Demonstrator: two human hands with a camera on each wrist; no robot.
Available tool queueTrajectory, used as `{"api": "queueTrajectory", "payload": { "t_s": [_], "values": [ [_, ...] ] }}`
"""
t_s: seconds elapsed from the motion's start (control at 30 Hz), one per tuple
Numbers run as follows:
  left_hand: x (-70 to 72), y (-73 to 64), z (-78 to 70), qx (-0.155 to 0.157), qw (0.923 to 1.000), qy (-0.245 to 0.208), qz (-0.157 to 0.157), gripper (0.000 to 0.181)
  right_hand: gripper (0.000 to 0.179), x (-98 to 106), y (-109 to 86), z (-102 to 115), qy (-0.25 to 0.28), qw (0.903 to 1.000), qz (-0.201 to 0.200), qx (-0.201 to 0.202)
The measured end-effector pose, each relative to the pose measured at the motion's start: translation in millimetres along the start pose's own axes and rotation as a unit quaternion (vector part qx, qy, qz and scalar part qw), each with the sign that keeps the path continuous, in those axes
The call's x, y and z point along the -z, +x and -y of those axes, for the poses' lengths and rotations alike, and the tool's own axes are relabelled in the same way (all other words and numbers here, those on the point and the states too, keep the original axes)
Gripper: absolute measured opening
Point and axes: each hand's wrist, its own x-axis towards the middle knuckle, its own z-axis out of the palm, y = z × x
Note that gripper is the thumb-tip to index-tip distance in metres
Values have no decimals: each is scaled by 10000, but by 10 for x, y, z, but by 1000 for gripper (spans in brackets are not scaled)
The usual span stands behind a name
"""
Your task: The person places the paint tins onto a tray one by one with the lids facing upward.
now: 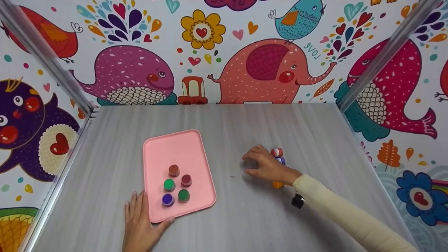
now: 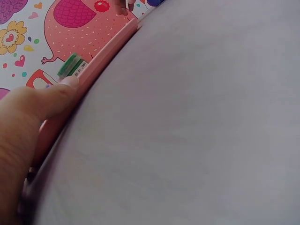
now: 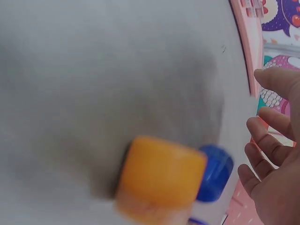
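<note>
A pink tray (image 1: 178,147) lies on the table, bearing several small paint jars: a brown one (image 1: 174,170), a maroon one (image 1: 186,180), a blue-purple one (image 1: 168,200) and green ones (image 1: 183,195). At its near left corner rests my left hand (image 1: 141,220), fingers along the side and thumb touching the front rim. To the right of the tray, my right hand (image 1: 264,164) hovers over the table with loosely bent fingers and nothing between them. Beside and partly under it are a red jar (image 1: 277,152), a blue jar (image 3: 215,173) and an orange jar (image 3: 161,171).
The grey table (image 1: 231,217) is bounded by patterned walls (image 1: 210,70) with metal posts (image 1: 381,56) at the back corners. A small dark mark (image 1: 232,177) shows on the tabletop between tray and right hand.
</note>
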Motion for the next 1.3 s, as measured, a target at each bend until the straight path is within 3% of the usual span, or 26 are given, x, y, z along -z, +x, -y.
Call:
{"api": "queueTrajectory", "payload": {
  "t_s": [0.27,0.53,0.83,1.13,1.3],
  "values": [
    [-14,2,26,-244,9995,39,-195,140,40,128,-238,-185,-268,9988,-111,-397],
    [-23,-7,29,-270,9994,-77,-220,142,38,229,-364,-283,-435,9982,-213,-345],
    [-15,-6,14,-205,9996,-62,-159,142,40,260,-424,-336,-759,9966,-61,-313],
    [-21,-6,19,-149,9999,37,-71,143,36,193,-411,-363,-1525,9883,19,-27],
    [-23,-13,29,-247,9996,112,-128,142,33,193,-388,-349,-1488,9888,43,-91]
  ]
}}
